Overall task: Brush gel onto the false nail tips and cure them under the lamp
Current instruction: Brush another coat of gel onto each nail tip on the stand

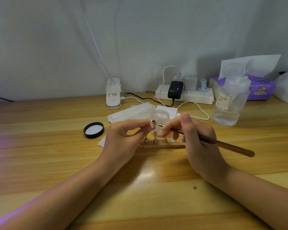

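Observation:
My left hand (128, 138) pinches a small metal peg with a false nail tip (153, 124) on it, raised above the table. My right hand (196, 138) grips a brown nail brush (223, 144) like a pen, and its fine tip touches the nail tip. Under the hands lies a wooden holder strip (163, 145) with several metal cone pegs (164, 140) standing on it; one carries a pale nail tip (155, 133). An open clear gel jar (160, 116) stands just behind the hands. The clip lamp's white base (113, 93) sits at the back of the table.
The jar's black lid (93, 130) lies upside down to the left. White wipes (131, 112) lie behind the jar. A clear liquid bottle (229, 98), a power strip (184, 94) with chargers and cables, and a purple tissue pack (259, 87) stand at the back right. Purple light falls on the table's left edge.

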`<state>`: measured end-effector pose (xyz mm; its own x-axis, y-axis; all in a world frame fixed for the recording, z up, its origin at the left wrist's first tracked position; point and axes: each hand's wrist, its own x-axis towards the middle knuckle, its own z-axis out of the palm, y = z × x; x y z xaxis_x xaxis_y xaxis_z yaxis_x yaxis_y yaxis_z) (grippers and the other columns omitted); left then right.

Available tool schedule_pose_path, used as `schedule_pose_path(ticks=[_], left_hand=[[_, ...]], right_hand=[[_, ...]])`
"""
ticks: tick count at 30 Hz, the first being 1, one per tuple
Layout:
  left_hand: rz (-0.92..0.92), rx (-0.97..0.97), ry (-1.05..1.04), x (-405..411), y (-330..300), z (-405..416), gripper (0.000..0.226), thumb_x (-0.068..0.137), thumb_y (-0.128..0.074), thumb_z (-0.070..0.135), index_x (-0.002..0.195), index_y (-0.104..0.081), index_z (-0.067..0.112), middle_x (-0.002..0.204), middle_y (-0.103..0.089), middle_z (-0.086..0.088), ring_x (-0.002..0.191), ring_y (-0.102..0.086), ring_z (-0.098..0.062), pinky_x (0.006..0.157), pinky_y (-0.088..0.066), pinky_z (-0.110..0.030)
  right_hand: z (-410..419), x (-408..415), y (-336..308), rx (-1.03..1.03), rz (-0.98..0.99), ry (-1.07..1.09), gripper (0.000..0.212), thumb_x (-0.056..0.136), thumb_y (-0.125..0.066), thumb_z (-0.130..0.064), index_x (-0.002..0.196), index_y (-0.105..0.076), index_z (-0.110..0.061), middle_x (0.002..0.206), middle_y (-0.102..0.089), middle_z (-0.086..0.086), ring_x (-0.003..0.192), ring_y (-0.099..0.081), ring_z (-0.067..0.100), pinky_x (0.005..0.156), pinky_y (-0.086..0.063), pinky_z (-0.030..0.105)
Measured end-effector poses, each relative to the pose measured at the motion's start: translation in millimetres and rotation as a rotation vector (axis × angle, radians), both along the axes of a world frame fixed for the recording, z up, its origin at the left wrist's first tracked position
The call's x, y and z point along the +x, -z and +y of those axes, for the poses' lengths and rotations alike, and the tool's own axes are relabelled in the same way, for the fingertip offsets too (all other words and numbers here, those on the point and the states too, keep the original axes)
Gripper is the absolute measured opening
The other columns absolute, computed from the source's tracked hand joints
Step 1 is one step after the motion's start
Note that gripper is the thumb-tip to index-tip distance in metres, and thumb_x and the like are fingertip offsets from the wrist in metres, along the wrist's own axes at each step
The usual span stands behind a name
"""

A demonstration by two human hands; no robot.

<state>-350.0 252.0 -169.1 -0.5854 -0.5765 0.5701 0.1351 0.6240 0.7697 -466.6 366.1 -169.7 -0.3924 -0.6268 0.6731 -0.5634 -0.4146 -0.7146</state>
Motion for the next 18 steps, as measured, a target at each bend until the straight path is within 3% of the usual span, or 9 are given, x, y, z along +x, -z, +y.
schedule_pose_path(ticks=[7, 12, 18], left_hand=[[0.004, 0.002, 0.006, -0.7, -0.3, -0.1, 0.026, 0.076, -0.068, 0.002, 0.090, -0.070, 0.024, 0.087, -0.070, 0.018, 0.088, -0.066, 0.000, 0.077, -0.049, -0.011], [-0.006, -0.056, -0.008, -0.2, -0.4, 0.1, 0.030, 0.077, -0.067, 0.002, 0.095, -0.068, 0.026, 0.089, -0.068, 0.016, 0.087, -0.065, 0.002, 0.077, -0.047, -0.010], [-0.006, -0.052, 0.003, -0.6, 0.1, 0.2, 0.030, 0.077, -0.067, -0.001, 0.099, -0.068, 0.020, 0.089, -0.069, 0.014, 0.087, -0.065, 0.001, 0.076, -0.047, -0.010]], right_hand=[[1.8, -0.6, 0.7, -0.051, -0.015, 0.005, 0.048, 0.093, -0.026, -0.030, 0.068, -0.064, -0.013, 0.061, -0.064, -0.001, 0.062, -0.059, 0.012, 0.064, -0.041, 0.027], [-1.5, -0.6, -0.2, 0.026, 0.066, 0.041, 0.038, 0.092, -0.027, -0.031, 0.078, -0.061, -0.025, 0.070, -0.064, -0.008, 0.069, -0.057, 0.000, 0.067, -0.040, 0.023], [1.0, -0.9, 0.8, -0.040, 0.030, 0.014, 0.050, 0.093, -0.026, -0.028, 0.065, -0.064, -0.011, 0.058, -0.062, -0.001, 0.062, -0.058, 0.002, 0.068, -0.037, 0.024]])
